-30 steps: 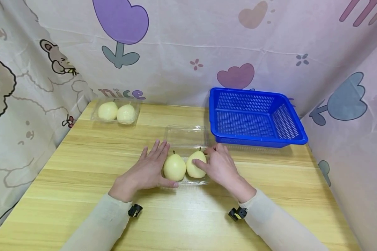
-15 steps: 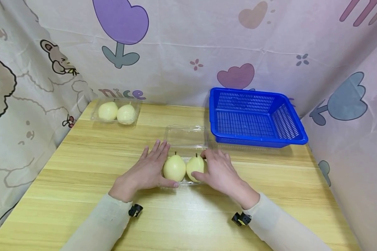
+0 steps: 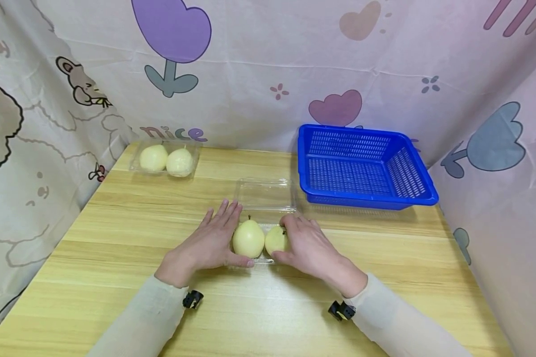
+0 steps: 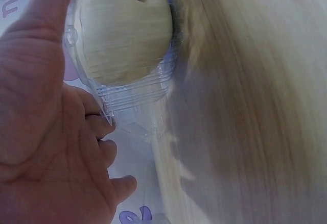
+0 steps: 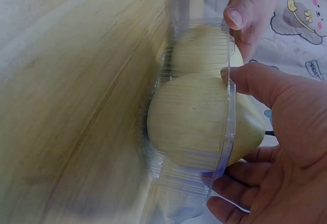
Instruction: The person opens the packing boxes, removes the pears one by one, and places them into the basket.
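Note:
A clear plastic clamshell box (image 3: 265,260) lies open on the table before me, its lid (image 3: 266,193) folded back. Two pale yellow pears sit in its base. The left pear (image 3: 248,239) stands with its stem up. My right hand (image 3: 310,248) grips the right pear (image 3: 275,241), thumb at the front and fingers behind; its stem tilts toward that hand. My left hand (image 3: 207,243) rests against the box's left side, fingers straight and thumb along the front edge. In the right wrist view, the right thumb (image 5: 255,81) reaches over the rim onto the pear.
A blue plastic basket (image 3: 355,198) stands at the back right, close to the lid. At the back left, another clear box (image 3: 136,166) holds two pears. Printed cloth (image 3: 250,74) hangs behind the wooden table (image 3: 116,223).
My right hand has shifted over the right pear and closed round it. That pear has turned, its stem going from upright to tilted right. The left hand stays put.

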The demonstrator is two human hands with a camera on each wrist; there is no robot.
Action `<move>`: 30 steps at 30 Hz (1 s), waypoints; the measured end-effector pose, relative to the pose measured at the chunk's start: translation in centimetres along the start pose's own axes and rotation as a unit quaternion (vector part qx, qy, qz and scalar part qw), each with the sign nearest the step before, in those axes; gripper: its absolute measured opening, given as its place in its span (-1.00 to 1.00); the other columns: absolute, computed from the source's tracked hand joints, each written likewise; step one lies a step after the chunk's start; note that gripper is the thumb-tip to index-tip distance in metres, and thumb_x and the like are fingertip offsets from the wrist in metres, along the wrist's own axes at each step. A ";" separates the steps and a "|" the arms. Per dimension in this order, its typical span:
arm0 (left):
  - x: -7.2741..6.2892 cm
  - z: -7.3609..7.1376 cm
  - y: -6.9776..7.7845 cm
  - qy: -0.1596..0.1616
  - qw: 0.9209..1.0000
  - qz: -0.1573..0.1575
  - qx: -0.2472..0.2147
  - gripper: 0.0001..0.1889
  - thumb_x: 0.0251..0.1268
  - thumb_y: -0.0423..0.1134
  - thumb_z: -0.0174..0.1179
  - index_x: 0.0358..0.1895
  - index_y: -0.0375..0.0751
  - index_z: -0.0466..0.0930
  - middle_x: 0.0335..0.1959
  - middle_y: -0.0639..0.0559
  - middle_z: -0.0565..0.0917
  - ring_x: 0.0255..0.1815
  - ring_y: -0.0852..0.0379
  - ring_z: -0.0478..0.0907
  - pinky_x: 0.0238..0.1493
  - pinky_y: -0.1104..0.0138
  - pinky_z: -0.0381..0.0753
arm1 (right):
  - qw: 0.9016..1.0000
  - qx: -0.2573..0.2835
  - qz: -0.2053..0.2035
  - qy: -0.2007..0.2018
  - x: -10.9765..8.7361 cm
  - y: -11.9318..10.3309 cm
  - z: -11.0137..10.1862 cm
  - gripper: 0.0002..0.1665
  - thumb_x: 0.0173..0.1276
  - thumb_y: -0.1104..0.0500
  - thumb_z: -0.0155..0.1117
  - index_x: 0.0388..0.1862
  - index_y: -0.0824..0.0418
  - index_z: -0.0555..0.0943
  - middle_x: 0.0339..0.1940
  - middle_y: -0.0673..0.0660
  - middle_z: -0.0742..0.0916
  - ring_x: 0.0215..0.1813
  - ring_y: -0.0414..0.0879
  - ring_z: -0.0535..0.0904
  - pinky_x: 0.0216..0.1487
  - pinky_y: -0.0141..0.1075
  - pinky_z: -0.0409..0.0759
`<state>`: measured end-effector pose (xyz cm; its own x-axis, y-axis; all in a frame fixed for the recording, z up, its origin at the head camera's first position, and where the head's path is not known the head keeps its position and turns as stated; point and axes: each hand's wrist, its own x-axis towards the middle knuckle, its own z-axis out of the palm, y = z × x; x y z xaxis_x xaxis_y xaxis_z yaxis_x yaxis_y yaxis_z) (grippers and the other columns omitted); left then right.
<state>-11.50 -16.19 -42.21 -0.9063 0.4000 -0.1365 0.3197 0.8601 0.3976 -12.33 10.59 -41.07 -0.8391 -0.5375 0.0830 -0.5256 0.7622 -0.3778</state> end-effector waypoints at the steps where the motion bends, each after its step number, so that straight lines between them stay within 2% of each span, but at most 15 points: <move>1: 0.0 0.0 0.0 0.001 1.000 0.001 0.001 0.51 -0.06 0.53 0.47 0.73 -0.32 -0.21 0.77 -0.25 -0.19 0.78 -0.22 -0.32 0.72 -0.25 -0.27 | 1.000 -0.001 -0.006 -0.001 0.0 0.0 0.0 -0.15 0.15 -0.16 0.68 0.28 0.20 0.51 0.08 0.13 0.73 0.08 0.03 0.64 0.34 0.09 0.55; 5: -0.1 -0.1 0.0 0.004 1.000 0.003 0.001 0.50 -0.06 0.51 0.48 0.72 -0.33 -0.20 0.76 -0.27 -0.18 0.78 -0.23 -0.32 0.72 -0.24 -0.27 | 0.999 -0.014 -0.033 0.001 0.3 -0.1 -0.1 -0.12 0.18 -0.13 0.66 0.38 0.16 0.49 0.15 0.13 0.77 0.08 -0.01 0.71 0.34 0.12 0.56; 11: -0.1 -0.2 0.0 0.004 1.000 0.006 -0.003 0.50 -0.06 0.50 0.49 0.72 -0.34 -0.19 0.76 -0.27 -0.17 0.78 -0.24 -0.31 0.72 -0.23 -0.26 | 0.998 -0.035 -0.050 0.010 0.6 -0.3 -0.1 -0.17 0.17 -0.14 0.65 0.34 0.14 0.56 0.16 0.12 0.77 0.11 0.01 0.72 0.25 0.12 0.59; 16: -0.1 -0.2 0.1 0.001 1.000 0.007 -0.008 0.49 -0.05 0.48 0.50 0.72 -0.34 -0.20 0.76 -0.27 -0.17 0.78 -0.22 -0.33 0.72 -0.23 -0.25 | 0.999 -0.022 -0.028 0.011 0.4 -0.4 0.0 -0.08 0.13 -0.13 0.69 0.36 0.23 0.50 0.10 0.18 0.79 0.04 0.03 0.74 0.29 0.15 0.57; 21: -0.1 -0.2 0.2 0.000 1.000 0.007 -0.011 0.49 -0.04 0.47 0.51 0.72 -0.33 -0.20 0.76 -0.27 -0.17 0.78 -0.22 -0.33 0.73 -0.23 -0.24 | 1.000 0.011 0.010 -0.009 0.3 -0.1 -0.2 0.09 0.09 -0.17 0.72 0.47 0.26 0.43 0.27 0.24 0.75 0.24 0.12 0.71 0.46 0.15 0.48; 23: -0.2 -0.2 0.2 0.000 1.000 0.007 -0.011 0.49 -0.04 0.47 0.51 0.72 -0.33 -0.20 0.76 -0.26 -0.18 0.78 -0.22 -0.33 0.73 -0.23 -0.24 | 0.999 0.022 0.017 -0.024 0.4 0.1 -0.4 0.10 0.09 -0.18 0.72 0.48 0.25 0.44 0.29 0.24 0.74 0.28 0.12 0.70 0.49 0.13 0.46; 30: -0.2 -0.2 0.0 -0.001 1.000 0.007 -0.012 0.49 -0.04 0.47 0.50 0.73 -0.32 -0.22 0.77 -0.26 -0.17 0.78 -0.23 -0.32 0.73 -0.21 -0.22 | 0.995 0.066 0.020 -0.076 0.7 0.8 -1.1 -0.02 0.06 -0.11 0.75 0.38 0.25 0.54 0.18 0.11 0.77 0.15 0.01 0.69 0.32 0.06 0.60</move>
<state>-11.34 -16.30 -41.99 -0.9015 0.4121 -0.1326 0.3253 0.8470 0.4205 -13.55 11.22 -40.32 -0.8230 -0.5635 -0.0718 -0.4603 0.7355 -0.4971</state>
